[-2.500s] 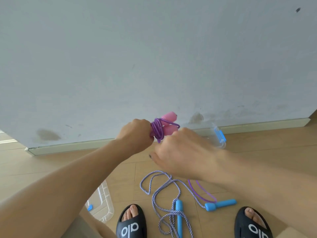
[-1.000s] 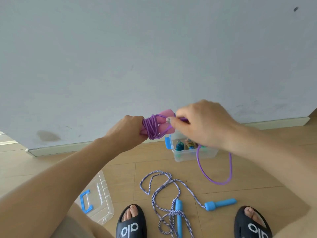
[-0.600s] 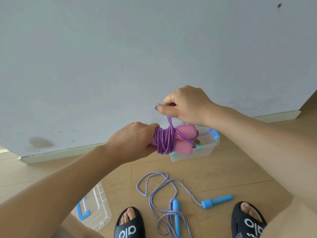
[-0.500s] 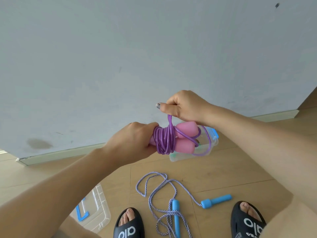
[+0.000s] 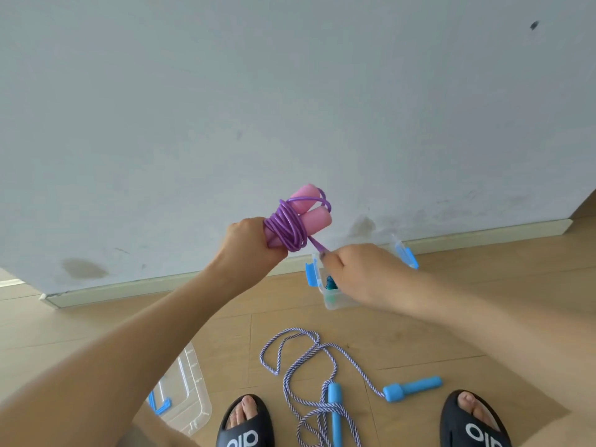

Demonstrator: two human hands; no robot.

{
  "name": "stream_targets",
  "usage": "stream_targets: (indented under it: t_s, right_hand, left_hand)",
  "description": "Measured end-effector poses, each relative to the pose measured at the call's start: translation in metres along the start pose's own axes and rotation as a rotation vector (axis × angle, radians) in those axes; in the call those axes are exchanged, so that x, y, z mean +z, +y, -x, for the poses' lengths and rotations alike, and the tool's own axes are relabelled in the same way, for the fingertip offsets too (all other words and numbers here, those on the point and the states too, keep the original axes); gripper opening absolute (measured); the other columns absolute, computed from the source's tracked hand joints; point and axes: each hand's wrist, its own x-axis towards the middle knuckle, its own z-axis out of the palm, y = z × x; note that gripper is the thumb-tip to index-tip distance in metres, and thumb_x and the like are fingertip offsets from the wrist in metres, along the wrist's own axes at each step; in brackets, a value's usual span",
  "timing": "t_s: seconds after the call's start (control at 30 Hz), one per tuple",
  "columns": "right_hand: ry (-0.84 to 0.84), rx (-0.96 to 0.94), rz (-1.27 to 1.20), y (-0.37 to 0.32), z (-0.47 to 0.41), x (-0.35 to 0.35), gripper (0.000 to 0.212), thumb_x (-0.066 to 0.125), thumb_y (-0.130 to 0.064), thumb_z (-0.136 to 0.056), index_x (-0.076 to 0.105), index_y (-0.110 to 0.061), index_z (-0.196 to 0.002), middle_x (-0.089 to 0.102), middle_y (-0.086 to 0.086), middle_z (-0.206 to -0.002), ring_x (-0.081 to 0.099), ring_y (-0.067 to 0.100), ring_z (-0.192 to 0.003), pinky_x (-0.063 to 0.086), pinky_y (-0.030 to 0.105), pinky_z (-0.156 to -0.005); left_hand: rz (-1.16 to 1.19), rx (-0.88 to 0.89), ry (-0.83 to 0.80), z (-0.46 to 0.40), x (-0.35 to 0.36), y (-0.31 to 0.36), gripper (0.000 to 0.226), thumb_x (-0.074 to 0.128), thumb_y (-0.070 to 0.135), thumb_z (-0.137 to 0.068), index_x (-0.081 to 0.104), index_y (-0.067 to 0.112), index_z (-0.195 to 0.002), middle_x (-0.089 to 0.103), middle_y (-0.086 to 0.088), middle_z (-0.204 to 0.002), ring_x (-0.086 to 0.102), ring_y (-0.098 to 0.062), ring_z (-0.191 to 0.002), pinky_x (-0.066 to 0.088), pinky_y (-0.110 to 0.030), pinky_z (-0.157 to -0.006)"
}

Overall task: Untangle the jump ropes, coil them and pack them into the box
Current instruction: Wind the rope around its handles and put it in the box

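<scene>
1. While the left hand (image 5: 250,241) grips the pink handles (image 5: 310,208) of the purple jump rope (image 5: 287,227), fingers curled round their near ends, the clear box lid (image 5: 188,395) lies on the floor well below and left of those fingers.
2. Just right of the left fingers, the purple cord sits wound around both handles; half a second ago a loose loop still hung beside the bundle, and now only a short taut tail runs down from it.
3. That tail ends at the right hand (image 5: 361,272), which has dropped from above the bundle to below it and pinches the cord end between its fingertips.
4. I judge the coil nearly finished: tuck the tail, then pack.
5. Behind the right fingers stands the clear box (image 5: 335,300) with blue latches, something already inside.
6. Below them, on the floor, the blue-handled striped jump rope (image 5: 309,366) lies loose, uncoiled.
</scene>
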Motion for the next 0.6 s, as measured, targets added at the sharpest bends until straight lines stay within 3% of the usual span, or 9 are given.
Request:
stream_targets:
  t_s: [0.17,0.23,0.3,0.37,0.43,0.53,0.6]
  right_hand:
    - [0.118,-0.285,0.51,-0.015,0.022,-0.016,0.039,0.035,-0.039,-0.102,0.042,-0.016,-0.072,0.035,-0.002,-0.063,0.042,0.026,-0.062,0.018,0.03,-0.047]
    - [0.233,-0.374,0.602,-0.022,0.018,-0.031,0.039,0.035,-0.041,-0.102,0.047,-0.018,-0.073,0.032,-0.003,-0.06,0.042,0.028,-0.062,0.014,0.03,-0.048]
    - [0.379,-0.449,0.637,-0.026,0.006,-0.046,0.045,0.042,-0.039,-0.1,0.044,-0.016,-0.062,0.026,-0.004,-0.05,0.034,0.027,-0.05,0.009,0.027,-0.048]
    - [0.488,-0.469,0.595,-0.02,-0.006,-0.056,0.051,0.052,-0.038,-0.093,0.036,-0.014,-0.05,0.013,-0.006,-0.043,0.021,0.024,-0.04,0.006,0.021,-0.05]
    - [0.532,-0.456,0.516,-0.007,-0.021,-0.062,0.056,0.054,-0.042,-0.093,0.032,-0.014,-0.05,0.015,-0.004,-0.04,0.022,0.022,-0.04,0.009,0.021,-0.05]
    - [0.382,-0.347,0.273,0.013,-0.041,-0.064,0.06,0.053,-0.062,-0.091,0.044,-0.013,-0.058,0.041,0.0,-0.046,0.038,0.015,-0.047,0.026,0.028,-0.052]
    - [0.226,-0.272,0.079,0.02,-0.045,-0.061,0.066,0.054,-0.069,-0.087,0.044,-0.011,-0.058,0.039,-0.001,-0.049,0.035,0.017,-0.048,0.028,0.029,-0.052]
  left_hand:
    - [-0.347,0.013,-0.136,0.003,0.005,-0.009,0.021,0.056,0.024,-0.083,0.043,0.016,-0.069,0.052,-0.003,-0.066,0.051,-0.024,-0.059,0.035,-0.029,-0.048]
    - [-0.457,0.083,-0.181,0.007,0.005,-0.008,0.018,0.053,0.025,-0.085,0.042,0.016,-0.073,0.05,-0.003,-0.068,0.054,-0.029,-0.063,0.037,-0.03,-0.051]
    - [-0.524,0.172,-0.218,0.012,0.005,-0.003,0.018,0.052,0.028,-0.088,0.042,0.016,-0.077,0.045,0.0,-0.066,0.052,-0.03,-0.063,0.036,-0.03,-0.053]
    - [-0.536,0.269,-0.232,0.016,0.007,0.005,0.018,0.052,0.03,-0.09,0.043,0.017,-0.082,0.043,0.002,-0.066,0.05,-0.029,-0.064,0.035,-0.03,-0.054]
    - [-0.515,0.363,-0.206,0.021,0.008,0.011,0.018,0.052,0.031,-0.091,0.045,0.016,-0.085,0.048,0.001,-0.069,0.051,-0.029,-0.066,0.035,-0.031,-0.056]
    - [-0.445,0.504,-0.14,0.026,0.007,0.012,0.018,0.055,0.031,-0.089,0.055,0.013,-0.089,0.06,-0.003,-0.07,0.057,-0.031,-0.064,0.034,-0.031,-0.054]
    - [-0.405,0.647,-0.107,0.031,0.008,0.011,0.02,0.054,0.031,-0.083,0.059,0.012,-0.084,0.058,-0.001,-0.06,0.055,-0.03,-0.052,0.035,-0.029,-0.046]
